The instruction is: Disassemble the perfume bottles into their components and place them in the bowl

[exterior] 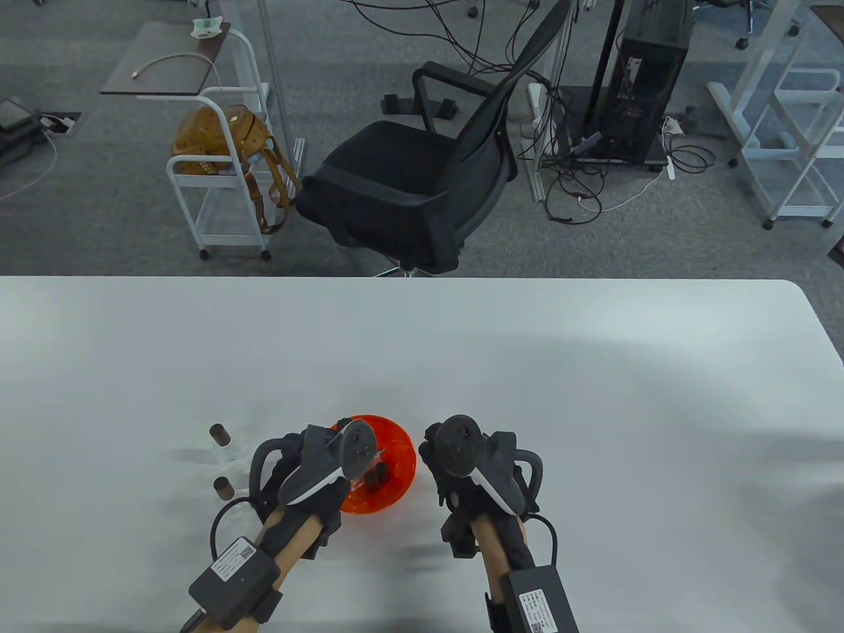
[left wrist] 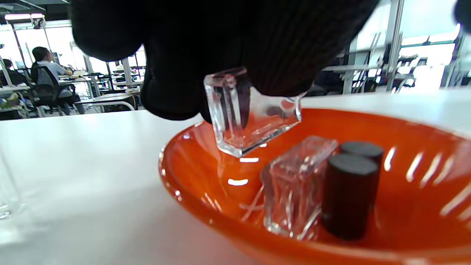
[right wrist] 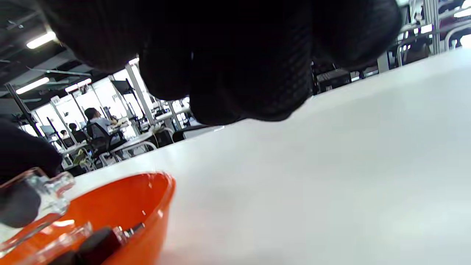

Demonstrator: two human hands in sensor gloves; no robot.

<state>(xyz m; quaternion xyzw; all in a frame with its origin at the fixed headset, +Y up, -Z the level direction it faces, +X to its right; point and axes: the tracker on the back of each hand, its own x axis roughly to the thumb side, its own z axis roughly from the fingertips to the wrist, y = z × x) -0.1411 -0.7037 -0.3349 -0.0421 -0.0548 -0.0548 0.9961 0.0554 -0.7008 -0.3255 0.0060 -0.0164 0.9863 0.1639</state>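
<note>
Hiding the glass bottle (left wrist: 250,117)'s top, left fingers (left wrist: 184,73) pinch it.

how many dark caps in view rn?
4. Two caps lie in the bowl: one in front, one behind it. Two more sit on bottles left of the bowl. Others may be hidden.

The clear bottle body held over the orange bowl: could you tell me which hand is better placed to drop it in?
Left. The left hand already grips the bottle body above the bowl; the right hand is beside the bowl, holding nothing visible.
</note>
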